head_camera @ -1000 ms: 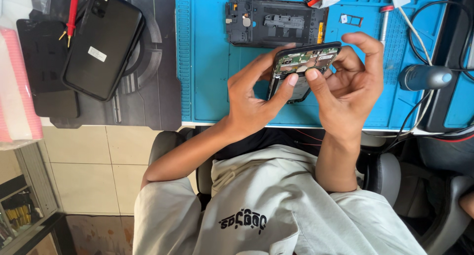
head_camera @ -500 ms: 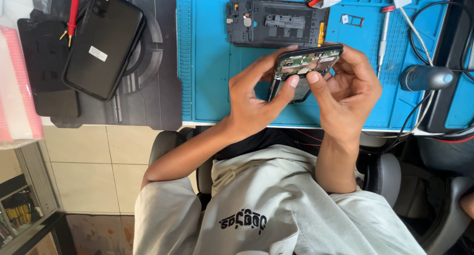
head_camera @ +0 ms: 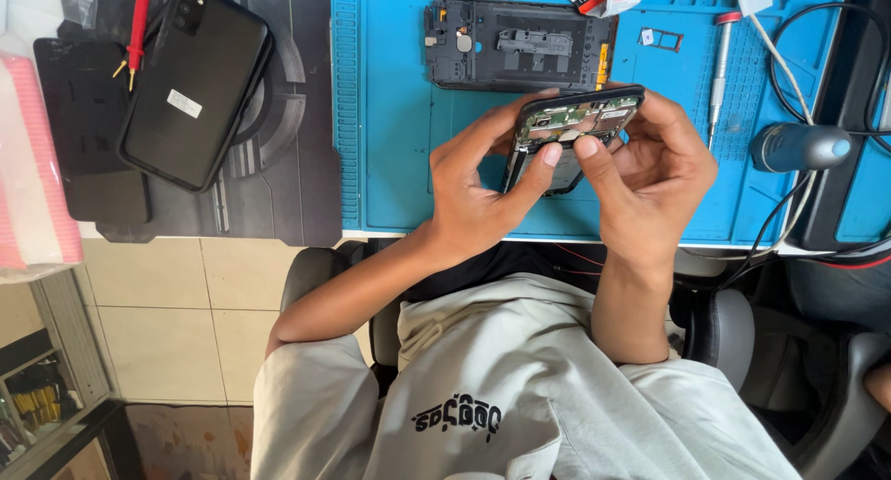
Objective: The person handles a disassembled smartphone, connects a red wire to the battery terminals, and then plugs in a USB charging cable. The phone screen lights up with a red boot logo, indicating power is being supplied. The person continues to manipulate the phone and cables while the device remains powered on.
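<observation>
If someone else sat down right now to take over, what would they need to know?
Left hand and right hand together hold the opened phone above the blue mat, both thumbs pressing near its exposed circuit board.
Removed back frame lies on the mat farther back; the screwdriver lies to its right.
A closed black phone sits on the dark mat to the left.
Done: the phone is opened.
Left: it is not closed up.
</observation>
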